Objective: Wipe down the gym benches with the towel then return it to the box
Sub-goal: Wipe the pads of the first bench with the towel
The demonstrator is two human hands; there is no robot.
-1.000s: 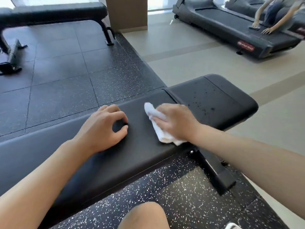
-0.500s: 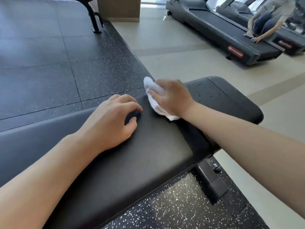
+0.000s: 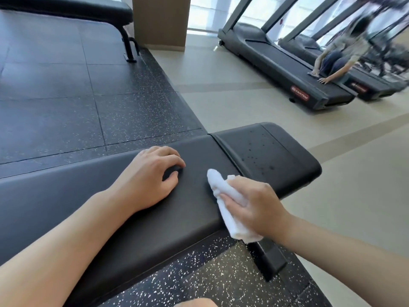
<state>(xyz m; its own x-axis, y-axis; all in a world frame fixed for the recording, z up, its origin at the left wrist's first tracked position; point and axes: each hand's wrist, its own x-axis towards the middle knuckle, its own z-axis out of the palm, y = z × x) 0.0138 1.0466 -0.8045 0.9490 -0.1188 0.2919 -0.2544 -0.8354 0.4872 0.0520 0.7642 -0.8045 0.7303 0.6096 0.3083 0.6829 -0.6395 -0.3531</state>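
Towel [image 3: 230, 207], white and bunched into a long roll, lies on the near bench [image 3: 155, 218] just short of the seam [image 3: 223, 149] that splits the long pad from the seat pad [image 3: 276, 156]. Its long axis runs across the bench, from a rounded end pointing toward the far edge to a tail that hangs off the near edge. The right hand [image 3: 254, 209] lies over its middle, fingers curled round it and pressing it to the pad. The left hand [image 3: 150, 178] rests on the long pad on the side of the towel away from the seam, fingers loosely curled, holding nothing; it looks to be bracing. Beyond the seam, the seat pad carries a scatter of dark droplets [image 3: 259, 160], so the unwiped part lies to the right of the towel, and the right hand is plainly the nearer one to reach it. A sideways sweep over the seam seems the likely next stroke. No box is in view. Across the mat from the seam stands a second bench [image 3: 66, 7], and on the pale floor another person crouches at a treadmill [image 3: 287, 69].
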